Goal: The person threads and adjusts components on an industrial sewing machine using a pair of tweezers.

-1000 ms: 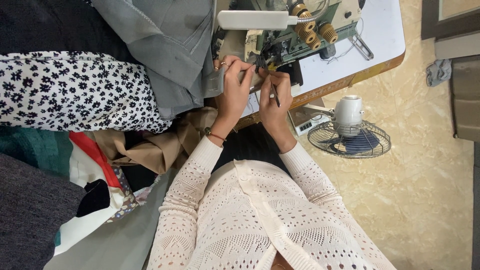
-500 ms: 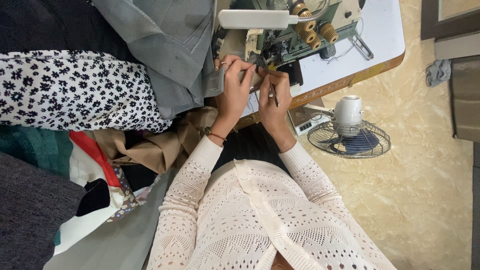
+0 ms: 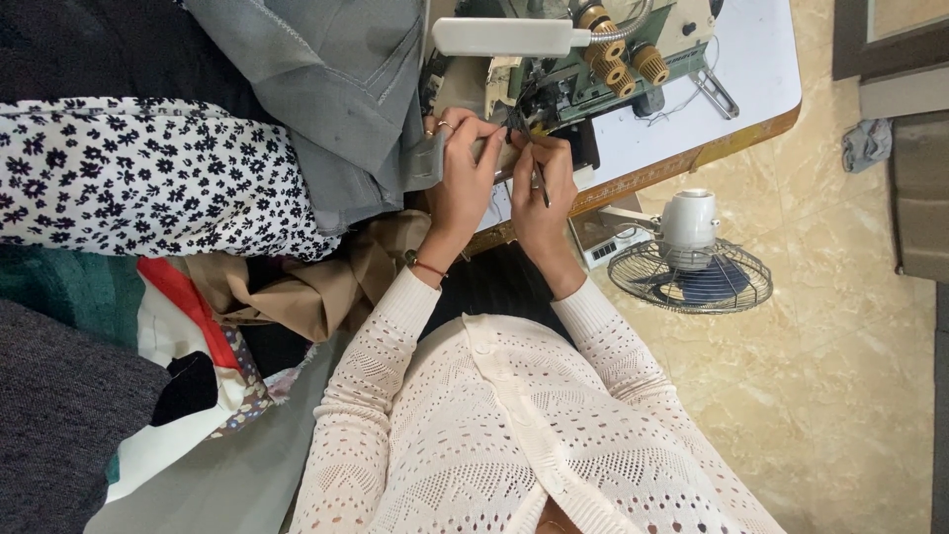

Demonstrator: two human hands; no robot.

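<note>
Your left hand (image 3: pixel 463 183) was closed on the edge of the grey cloth (image 3: pixel 336 94), pinching it right against the front of the sewing machine (image 3: pixel 573 59). Your right hand (image 3: pixel 542 193) sat just beside it, touching the same spot, fingers curled round thin metal tweezers (image 3: pixel 540 183) whose tips pointed up at the machine's needle area. The work lay straight ahead of both hands, at their fingertips; the right hand was the nearer to the needle, the left nearer to the bulk of the cloth.

The grey cloth was matte and woven, with a stitched seam, and trailed away from the machine on the left-hand side. Beyond it, farther from the machine, lay a white fabric with small black flowers (image 3: pixel 148 178). The machine was hard green metal with ribbed brass-coloured knobs (image 3: pixel 618 59). A round wire-caged fan (image 3: pixel 692 267) stood on the floor, below the machine's table edge.
</note>
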